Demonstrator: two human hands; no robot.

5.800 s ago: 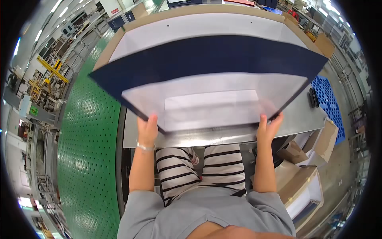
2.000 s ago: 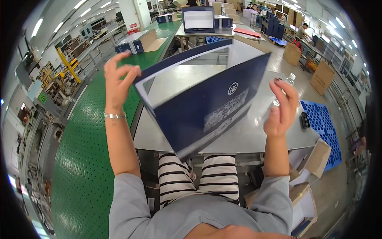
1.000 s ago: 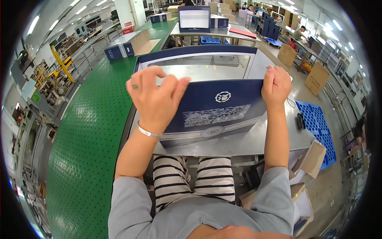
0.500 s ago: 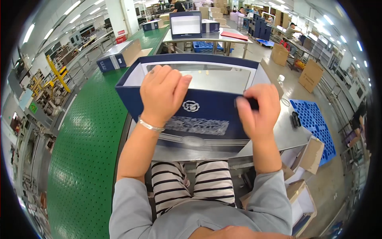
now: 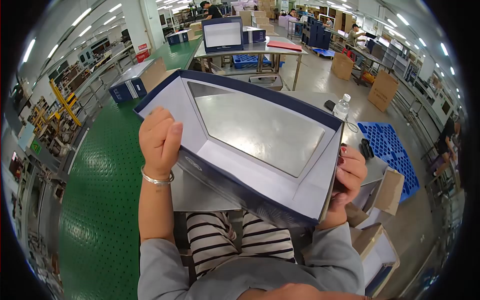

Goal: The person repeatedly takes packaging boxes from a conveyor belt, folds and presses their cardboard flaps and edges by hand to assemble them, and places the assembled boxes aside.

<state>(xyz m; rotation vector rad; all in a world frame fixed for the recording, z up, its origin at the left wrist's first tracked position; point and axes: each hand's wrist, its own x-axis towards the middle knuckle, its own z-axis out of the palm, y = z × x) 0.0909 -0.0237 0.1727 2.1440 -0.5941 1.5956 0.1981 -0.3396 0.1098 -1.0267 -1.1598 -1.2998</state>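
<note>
A dark blue box (image 5: 270, 187) with a white inside is tilted above the metal table, its right end lower and nearer me. The metal table top shows through a large window in the box; whether film covers it I cannot tell. My left hand (image 5: 159, 137) is closed over the near rim at the left end, thumb on top. My right hand (image 5: 351, 172) grips the right end wall, its fingers bent around the outside; part of the hand is hidden by the wall. The round white emblem on the near side is partly visible.
To the left runs a green perforated surface (image 5: 105, 195) with a blue and brown box (image 5: 131, 86) on it. A bottle (image 5: 342, 106) and a black object (image 5: 367, 149) are at the right. Beyond are a blue pallet (image 5: 392, 155) and open cartons (image 5: 372, 250). People work farther back.
The box has turned and tilted, its right end dropping toward me, so more of its inside shows. My left hand has moved left; my right hand has moved down onto the right end.
</note>
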